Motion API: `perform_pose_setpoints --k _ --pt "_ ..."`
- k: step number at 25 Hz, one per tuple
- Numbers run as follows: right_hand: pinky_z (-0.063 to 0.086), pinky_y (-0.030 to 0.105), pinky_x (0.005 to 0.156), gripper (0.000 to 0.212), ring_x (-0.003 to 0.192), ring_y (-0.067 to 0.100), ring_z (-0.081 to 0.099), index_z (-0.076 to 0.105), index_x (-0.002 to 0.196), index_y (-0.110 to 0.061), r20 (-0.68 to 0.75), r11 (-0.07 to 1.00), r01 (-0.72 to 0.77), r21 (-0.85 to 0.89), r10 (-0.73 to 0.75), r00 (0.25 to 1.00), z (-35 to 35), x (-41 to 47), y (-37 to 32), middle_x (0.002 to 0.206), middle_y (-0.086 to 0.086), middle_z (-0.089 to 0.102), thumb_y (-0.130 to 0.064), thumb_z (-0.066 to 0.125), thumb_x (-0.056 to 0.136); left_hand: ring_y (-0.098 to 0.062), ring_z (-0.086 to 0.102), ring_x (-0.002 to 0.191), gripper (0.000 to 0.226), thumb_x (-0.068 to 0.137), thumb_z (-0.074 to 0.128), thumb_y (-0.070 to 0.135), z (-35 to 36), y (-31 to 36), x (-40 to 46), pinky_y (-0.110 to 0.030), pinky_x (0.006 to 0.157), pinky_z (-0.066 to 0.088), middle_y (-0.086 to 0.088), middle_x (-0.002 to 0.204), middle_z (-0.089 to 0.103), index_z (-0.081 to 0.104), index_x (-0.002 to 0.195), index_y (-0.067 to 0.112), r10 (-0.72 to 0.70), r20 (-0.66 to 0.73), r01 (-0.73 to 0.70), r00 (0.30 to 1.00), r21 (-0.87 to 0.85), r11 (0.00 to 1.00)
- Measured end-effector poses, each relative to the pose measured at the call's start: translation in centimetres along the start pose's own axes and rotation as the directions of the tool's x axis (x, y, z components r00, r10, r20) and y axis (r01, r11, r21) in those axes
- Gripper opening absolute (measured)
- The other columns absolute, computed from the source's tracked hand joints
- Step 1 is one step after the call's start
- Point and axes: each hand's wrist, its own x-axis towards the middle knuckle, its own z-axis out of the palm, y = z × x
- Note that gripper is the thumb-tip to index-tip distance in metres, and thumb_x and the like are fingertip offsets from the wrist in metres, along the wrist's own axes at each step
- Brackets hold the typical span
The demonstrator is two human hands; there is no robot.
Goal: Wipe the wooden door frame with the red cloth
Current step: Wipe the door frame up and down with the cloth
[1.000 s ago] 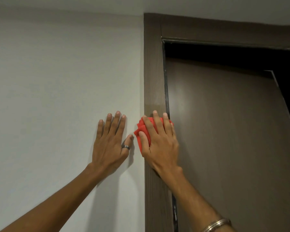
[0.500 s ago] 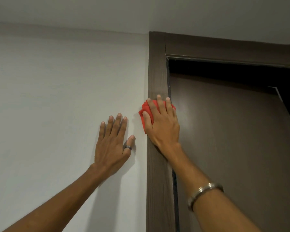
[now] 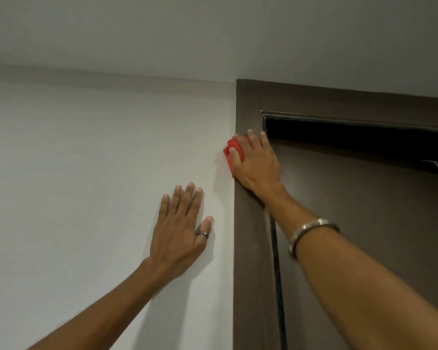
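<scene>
Pale, faintly textured wall (image 3: pixel 86 160) across the left half, meeting a plain ceiling (image 3: pixel 213 34) along a soft line at 12 o'clock. Dark brown wooden door frame (image 3: pixel 248 248) rising from 6 o'clock to a corner near centre, then running off toward 3 o'clock. Behind it a brown door (image 3: pixel 364 210) standing ajar, with a black gap under the top rail.

Red cloth (image 3: pixel 232 150) pressed flat on the frame's upright, just below the corner, its left edge spilling past the frame onto the wall. Right hand (image 3: pixel 257 162) spread over it, palm down, fingers extended and pinning rather than clutching. Metal bangle (image 3: pixel 311 232) on that wrist.

Left hand (image 3: pixel 180 228) at 7 o'clock of the cloth, well apart, splayed open against the wall, holding nothing. Dark ring (image 3: pixel 202 234) on its thumb.
</scene>
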Motion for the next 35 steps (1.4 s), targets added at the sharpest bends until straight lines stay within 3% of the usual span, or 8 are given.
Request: perform_pose_setpoints --k 5,9,13,23,31,35 --pt "0.021 0.058 0.128 0.057 0.16 0.037 0.012 0.031 0.158 -0.024 0.001 0.999 -0.04 -0.002 0.04 0.999 -1.3 10.2 0.2 0.17 0.009 0.024 -0.049 0.031 0.108 -0.013 -0.024 0.159 0.074 0.101 0.011 0.061 0.5 -0.3 0.1 -0.041 0.132 -0.012 0.005 0.172 -0.019 -0.01 0.163 0.027 0.016 -0.015 -0.016 1.0 -0.002 1.0" --pt "0.019 0.058 0.128 0.057 0.16 0.038 0.012 0.03 0.159 -0.023 -0.026 0.999 -0.05 -0.021 0.049 0.998 -1.4 8.9 -0.2 0.17 0.01 0.023 -0.048 0.031 0.108 -0.012 -0.027 0.157 0.075 0.097 0.005 0.063 0.3 0.2 -1.3 -0.041 0.132 -0.014 0.006 0.171 -0.022 -0.013 0.162 0.028 0.022 0.008 -0.022 1.0 -0.011 1.0" --pt "0.02 0.057 0.128 0.056 0.16 0.036 0.013 0.032 0.158 -0.026 -0.011 0.999 -0.045 -0.011 0.045 0.999 -0.6 1.8 -0.4 0.17 0.008 0.025 -0.049 0.031 0.107 -0.018 -0.015 0.161 0.074 0.101 0.013 0.059 0.6 1.6 -4.3 -0.044 0.133 -0.007 0.0 0.174 -0.009 -0.002 0.164 0.024 0.023 0.015 -0.022 1.0 -0.005 1.0" --pt "0.024 0.054 0.127 0.061 0.16 0.031 0.018 0.033 0.159 -0.032 0.012 0.995 -0.098 0.01 0.098 0.995 1.1 -22.4 -2.9 0.17 0.001 0.028 -0.053 0.041 0.103 -0.032 -0.001 0.163 0.076 0.104 0.027 0.054 1.0 3.4 -12.9 -0.058 0.131 0.007 -0.011 0.176 0.002 0.009 0.166 0.014 0.011 0.083 -0.015 0.996 0.048 0.999" --pt "0.027 0.055 0.128 0.061 0.161 0.029 0.014 0.032 0.16 -0.032 0.052 0.989 -0.142 -0.05 0.145 0.988 2.5 -40.9 -4.6 0.171 0.002 0.027 -0.054 0.041 0.104 -0.037 0.007 0.162 0.076 0.105 0.025 0.057 1.6 3.8 -22.9 -0.059 0.13 0.01 -0.014 0.175 0.009 0.011 0.166 0.013 0.05 0.168 -0.066 0.985 0.09 0.994" --pt "0.039 0.06 0.119 0.062 0.161 0.029 0.012 0.03 0.159 -0.032 0.118 0.992 -0.119 -0.041 0.123 0.985 2.1 -51.9 -5.8 0.17 0.002 0.025 -0.055 0.043 0.103 -0.037 0.009 0.161 0.073 0.107 0.029 0.05 1.7 3.3 -24.4 -0.058 0.13 0.011 -0.015 0.175 0.011 0.012 0.166 0.011 0.073 0.153 -0.09 0.986 0.111 0.99"
